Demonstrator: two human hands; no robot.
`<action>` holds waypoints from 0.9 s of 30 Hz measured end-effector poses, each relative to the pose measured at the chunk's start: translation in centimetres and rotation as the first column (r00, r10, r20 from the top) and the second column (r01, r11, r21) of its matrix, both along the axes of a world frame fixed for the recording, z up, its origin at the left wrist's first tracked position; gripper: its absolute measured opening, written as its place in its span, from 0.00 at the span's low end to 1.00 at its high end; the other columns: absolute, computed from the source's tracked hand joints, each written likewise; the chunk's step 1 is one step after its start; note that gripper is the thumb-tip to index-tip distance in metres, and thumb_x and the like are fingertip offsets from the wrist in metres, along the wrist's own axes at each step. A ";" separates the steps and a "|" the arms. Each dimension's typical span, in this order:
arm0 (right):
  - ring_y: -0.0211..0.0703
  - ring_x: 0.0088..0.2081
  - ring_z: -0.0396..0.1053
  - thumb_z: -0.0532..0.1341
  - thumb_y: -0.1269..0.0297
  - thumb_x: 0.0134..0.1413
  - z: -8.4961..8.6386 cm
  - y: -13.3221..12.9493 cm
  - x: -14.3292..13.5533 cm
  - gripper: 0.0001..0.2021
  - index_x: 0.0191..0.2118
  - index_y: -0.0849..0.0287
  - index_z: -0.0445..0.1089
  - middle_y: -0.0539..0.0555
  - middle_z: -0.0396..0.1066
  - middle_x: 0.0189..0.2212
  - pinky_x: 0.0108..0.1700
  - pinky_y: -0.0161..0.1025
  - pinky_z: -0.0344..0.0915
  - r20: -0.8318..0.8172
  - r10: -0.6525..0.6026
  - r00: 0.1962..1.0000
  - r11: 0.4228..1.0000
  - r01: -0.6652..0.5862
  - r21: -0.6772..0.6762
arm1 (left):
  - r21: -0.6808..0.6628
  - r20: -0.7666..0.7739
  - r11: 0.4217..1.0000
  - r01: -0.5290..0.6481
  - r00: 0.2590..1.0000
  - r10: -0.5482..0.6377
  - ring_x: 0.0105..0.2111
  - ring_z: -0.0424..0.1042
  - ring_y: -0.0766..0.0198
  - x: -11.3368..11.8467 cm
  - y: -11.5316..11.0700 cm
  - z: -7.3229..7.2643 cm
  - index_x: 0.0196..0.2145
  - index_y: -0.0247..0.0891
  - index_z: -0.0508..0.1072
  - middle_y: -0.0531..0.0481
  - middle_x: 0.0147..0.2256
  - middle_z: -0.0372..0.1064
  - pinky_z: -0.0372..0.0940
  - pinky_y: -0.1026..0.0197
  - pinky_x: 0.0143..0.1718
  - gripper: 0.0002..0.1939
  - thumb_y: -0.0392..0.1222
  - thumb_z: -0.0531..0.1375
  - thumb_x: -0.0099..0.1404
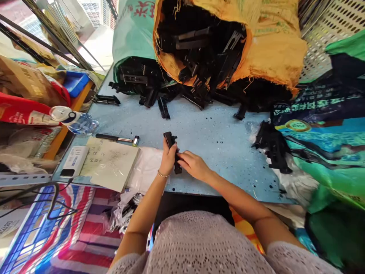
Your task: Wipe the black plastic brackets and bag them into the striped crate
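Note:
A long black plastic part (178, 167) is held just above the blue table, near its front edge. My left hand (168, 158) is wrapped round the part's left side, with the thumb lying across it. From the right, my right hand (194, 163) touches the part with its fingers bent and pressed together; whether something small sits between those fingertips is hidden. Similar black parts (163, 108) lie farther back on the table, spilling from a woven orange sack (270, 49) and a green sack (134, 34).
A small hammer (119, 138), a cardboard sheet (111, 163) with writing and a white box (75, 161) lie at the left, near a clear bottle (84, 123). More black parts (275, 146) are heaped at the right, beside a colourful printed sack (322, 133).

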State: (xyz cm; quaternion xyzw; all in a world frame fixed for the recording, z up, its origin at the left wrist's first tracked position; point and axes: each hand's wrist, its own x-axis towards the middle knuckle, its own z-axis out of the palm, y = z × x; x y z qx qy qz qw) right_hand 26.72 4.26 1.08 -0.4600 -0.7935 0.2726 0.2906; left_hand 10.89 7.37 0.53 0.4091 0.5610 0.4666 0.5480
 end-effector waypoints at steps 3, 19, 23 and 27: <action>0.49 0.43 0.72 0.49 0.54 0.74 0.8 0.3 1.9 0.16 0.50 0.54 0.69 0.58 0.73 0.41 0.45 0.45 0.68 -0.031 -0.096 0.995 0.995 0.097 0.023 | -0.089 0.134 0.993 0.078 0.989 -0.066 0.35 0.74 0.64 0.4 -2.2 0.4 0.56 0.40 0.64 0.45 0.46 0.72 0.70 0.62 0.35 0.23 0.54 0.59 0.68; 0.45 0.32 0.68 0.48 0.50 0.73 0.5 -1.1 4.3 0.22 0.32 0.54 0.69 0.53 0.71 0.28 0.37 0.41 0.63 0.175 0.268 0.947 0.963 -0.267 -0.029 | -0.137 -0.008 0.974 0.179 0.983 -0.182 0.26 0.74 0.61 1.6 -2.8 -0.2 0.42 0.35 0.71 0.47 0.30 0.75 0.69 0.60 0.31 0.21 0.57 0.52 0.71; 0.51 0.44 0.71 0.48 0.56 0.73 1.7 10.1 6.1 0.16 0.44 0.57 0.69 0.60 0.72 0.41 0.47 0.46 0.66 0.177 -0.329 0.927 0.944 0.319 0.085 | -0.151 -0.509 0.944 0.294 0.796 -0.329 0.27 0.76 0.55 3.0 -4.4 -1.4 0.56 0.34 0.70 0.46 0.27 0.74 0.68 0.57 0.34 0.22 0.51 0.49 0.75; 0.66 0.59 0.65 0.58 0.54 0.67 1.3 22.4 7.6 0.27 0.62 0.68 0.57 0.75 0.59 0.59 0.56 0.58 0.64 0.181 -0.703 0.687 0.711 0.687 0.151 | -0.197 -0.779 0.921 0.337 0.516 -0.356 0.39 0.80 0.47 4.8 -5.7 -1.2 0.68 0.33 0.60 0.35 0.41 0.79 0.70 0.52 0.41 0.28 0.49 0.48 0.77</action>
